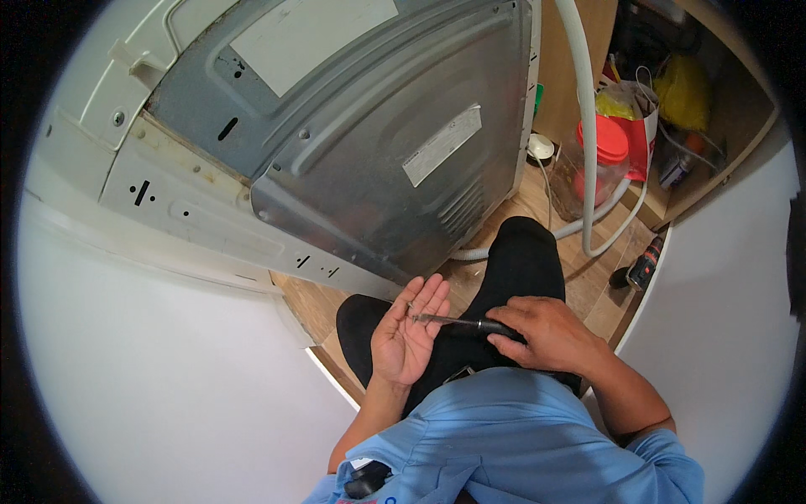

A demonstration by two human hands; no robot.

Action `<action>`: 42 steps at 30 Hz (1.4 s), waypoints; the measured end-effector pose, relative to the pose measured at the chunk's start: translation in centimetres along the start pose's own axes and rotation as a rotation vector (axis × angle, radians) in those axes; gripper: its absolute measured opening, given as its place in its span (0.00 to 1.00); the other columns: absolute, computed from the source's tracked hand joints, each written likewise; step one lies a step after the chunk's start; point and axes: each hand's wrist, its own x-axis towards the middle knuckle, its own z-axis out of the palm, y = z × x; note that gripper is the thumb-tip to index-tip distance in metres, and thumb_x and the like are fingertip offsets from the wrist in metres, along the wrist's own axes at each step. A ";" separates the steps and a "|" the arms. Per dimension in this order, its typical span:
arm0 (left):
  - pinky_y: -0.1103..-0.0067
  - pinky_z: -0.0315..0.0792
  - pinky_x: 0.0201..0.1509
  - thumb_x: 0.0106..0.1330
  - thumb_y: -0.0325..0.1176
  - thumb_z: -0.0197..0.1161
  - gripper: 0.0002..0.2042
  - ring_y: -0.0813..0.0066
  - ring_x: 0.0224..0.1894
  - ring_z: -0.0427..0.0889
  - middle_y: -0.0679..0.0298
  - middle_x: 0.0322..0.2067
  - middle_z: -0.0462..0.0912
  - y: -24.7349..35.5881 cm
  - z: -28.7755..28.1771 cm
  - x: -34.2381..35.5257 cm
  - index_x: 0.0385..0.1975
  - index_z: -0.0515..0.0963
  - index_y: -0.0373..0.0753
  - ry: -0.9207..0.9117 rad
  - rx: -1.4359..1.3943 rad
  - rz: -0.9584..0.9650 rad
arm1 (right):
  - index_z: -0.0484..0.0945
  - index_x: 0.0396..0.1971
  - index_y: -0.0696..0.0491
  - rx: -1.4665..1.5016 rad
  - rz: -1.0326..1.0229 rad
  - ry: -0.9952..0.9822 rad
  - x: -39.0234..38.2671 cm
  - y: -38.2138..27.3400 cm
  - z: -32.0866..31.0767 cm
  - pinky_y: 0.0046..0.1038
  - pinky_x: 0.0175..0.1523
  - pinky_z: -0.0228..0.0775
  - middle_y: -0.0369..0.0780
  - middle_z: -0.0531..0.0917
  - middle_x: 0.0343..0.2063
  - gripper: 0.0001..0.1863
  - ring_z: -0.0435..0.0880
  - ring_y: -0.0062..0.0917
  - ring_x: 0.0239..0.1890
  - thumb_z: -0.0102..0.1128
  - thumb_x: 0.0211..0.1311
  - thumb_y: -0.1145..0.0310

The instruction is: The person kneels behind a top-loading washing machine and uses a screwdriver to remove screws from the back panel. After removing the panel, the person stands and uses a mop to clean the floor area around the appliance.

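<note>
A tipped appliance's grey metal panel (353, 143) walls off the front — the person's knee (520, 252) nearly meets it. To the right, a white hose (588, 126) and red-lidded jar (606, 160) crowd the floor (588, 286) — only a narrow wooden strip stays open.

— Underfoot? Wooden plank floor (600, 290), light brown, showing at centre and right of centre.

— Directly on it?

— Toward the upper right, a clear jar with a red lid (606, 160), beside a red-and-white bag (642, 126) stuffed with yellow things. Looping in front of both, a white hose (588, 126), running down from the top edge and curling across the planks. Lower right, near the white wall, a black-and-red power tool (642, 267) lying flat. Upper left, a grey-backed white appliance (353, 143).
</note>
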 end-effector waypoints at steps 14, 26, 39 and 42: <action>0.70 0.84 0.59 0.80 0.32 0.50 0.10 0.55 0.60 0.80 0.47 0.57 0.79 0.3 -1.6 0.2 0.54 0.74 0.35 0.006 0.040 -0.115 | 0.81 0.47 0.56 -0.054 0.013 0.032 0.0 -0.1 -0.9 0.42 0.43 0.77 0.45 0.80 0.30 0.18 0.84 0.42 0.36 0.66 0.62 0.61; 0.83 0.82 0.43 0.76 0.33 0.61 0.13 0.74 0.39 0.84 0.59 0.40 0.84 0.0 -1.9 0.2 0.53 0.79 0.33 0.176 0.108 -0.148 | 0.81 0.46 0.57 -0.095 0.012 0.076 0.1 0.3 -0.9 0.42 0.42 0.77 0.46 0.80 0.30 0.18 0.83 0.43 0.35 0.66 0.61 0.62; 0.79 0.86 0.45 0.76 0.31 0.59 0.12 0.64 0.45 0.87 0.52 0.41 0.85 0.2 -3.0 0.4 0.52 0.77 0.29 0.078 0.011 -0.141 | 0.82 0.46 0.57 -0.100 0.007 0.058 0.0 0.3 -0.8 0.41 0.42 0.78 0.45 0.80 0.30 0.18 0.83 0.42 0.36 0.67 0.60 0.61; 0.72 0.79 0.59 0.79 0.38 0.54 0.18 0.60 0.56 0.82 0.48 0.51 0.82 0.1 -2.9 0.3 0.57 0.75 0.28 0.088 0.055 -0.117 | 0.82 0.46 0.57 -0.102 -0.008 0.060 0.1 0.2 -0.9 0.41 0.42 0.78 0.45 0.80 0.30 0.19 0.83 0.42 0.36 0.67 0.60 0.62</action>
